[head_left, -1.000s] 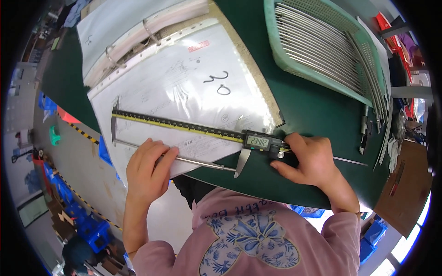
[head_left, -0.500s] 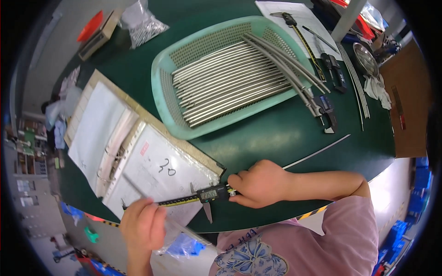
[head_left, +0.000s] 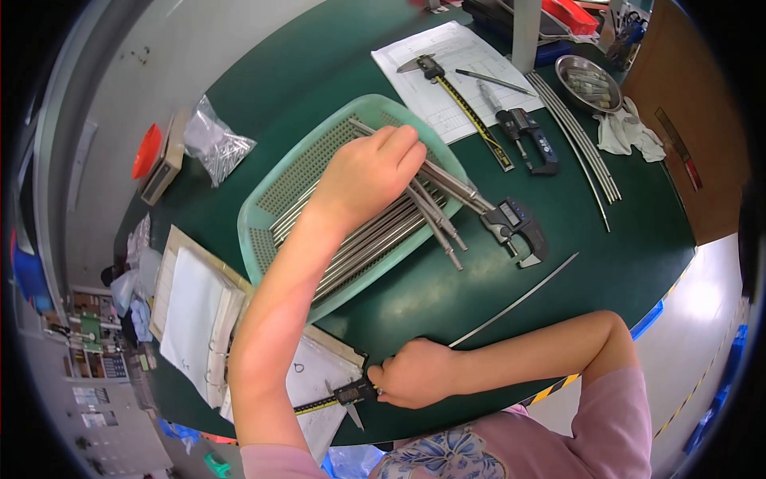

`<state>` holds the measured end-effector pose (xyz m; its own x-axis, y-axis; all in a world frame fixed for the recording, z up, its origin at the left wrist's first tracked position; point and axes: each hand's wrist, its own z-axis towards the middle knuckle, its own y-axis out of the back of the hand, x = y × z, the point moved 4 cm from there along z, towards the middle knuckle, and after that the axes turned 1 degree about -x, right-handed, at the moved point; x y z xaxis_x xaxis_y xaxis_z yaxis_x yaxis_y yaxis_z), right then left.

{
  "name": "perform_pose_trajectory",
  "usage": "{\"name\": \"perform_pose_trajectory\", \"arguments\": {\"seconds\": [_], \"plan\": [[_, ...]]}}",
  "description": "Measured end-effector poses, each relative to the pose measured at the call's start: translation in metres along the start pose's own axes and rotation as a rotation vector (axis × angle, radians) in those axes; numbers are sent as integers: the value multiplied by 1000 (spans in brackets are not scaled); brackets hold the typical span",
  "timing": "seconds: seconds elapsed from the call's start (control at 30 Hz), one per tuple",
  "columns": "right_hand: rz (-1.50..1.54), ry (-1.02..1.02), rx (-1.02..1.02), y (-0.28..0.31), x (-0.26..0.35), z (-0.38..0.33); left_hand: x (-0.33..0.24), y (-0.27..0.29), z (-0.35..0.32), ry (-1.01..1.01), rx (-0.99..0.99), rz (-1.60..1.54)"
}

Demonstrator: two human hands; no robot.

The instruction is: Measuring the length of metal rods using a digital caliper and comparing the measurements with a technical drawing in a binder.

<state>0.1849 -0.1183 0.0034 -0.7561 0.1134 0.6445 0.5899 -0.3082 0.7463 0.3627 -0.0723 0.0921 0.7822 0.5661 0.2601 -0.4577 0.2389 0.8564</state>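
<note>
My left hand [head_left: 371, 177] reaches over the green plastic basket [head_left: 267, 188], its fingers curled down around metal rods [head_left: 433, 214] that lean out over the basket's right rim. The fingertips are hidden, so how many rods they grip cannot be told. More thin metal rods [head_left: 351, 255] lie side by side inside the basket, partly behind my forearm. Low in the middle, my right hand [head_left: 419, 374] is closed around the end of a digital caliper [head_left: 351, 393]. The caliper's beam crosses the open binder [head_left: 319, 375] and runs behind my left forearm.
Right of the basket lie a digital micrometer [head_left: 517, 231], a second one [head_left: 527, 140], another caliper [head_left: 471, 108] and a pen [head_left: 499, 82] by paper sheets [head_left: 407, 52]. A thin rod [head_left: 519, 302] lies near my right arm. A metal bowl [head_left: 589, 82] stands far right.
My left hand has gone from the caliper's far end, where it held a blurred rod, up to the basket. Some leaning rods now sit at a different angle. My right hand keeps the caliper.
</note>
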Motion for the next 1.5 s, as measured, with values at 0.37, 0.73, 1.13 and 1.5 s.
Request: {"name": "perform_pose_trajectory", "arguments": {"seconds": [0.37, 0.73, 1.13, 1.5], "plan": [[-3, 25, 18, 2, 1, -2, 6, 14, -44, 236, 74, -100], [-35, -59, 140, 6, 4, 5, 2, 9, -115, 772, 502, -429], [-138, -5, 26, -3, 2, 1, -5, 15, -117, 784, 449, -408], [-244, -21, 94, 6, 6, 4, -90, 152, -188, 859, 287, 157]]}}
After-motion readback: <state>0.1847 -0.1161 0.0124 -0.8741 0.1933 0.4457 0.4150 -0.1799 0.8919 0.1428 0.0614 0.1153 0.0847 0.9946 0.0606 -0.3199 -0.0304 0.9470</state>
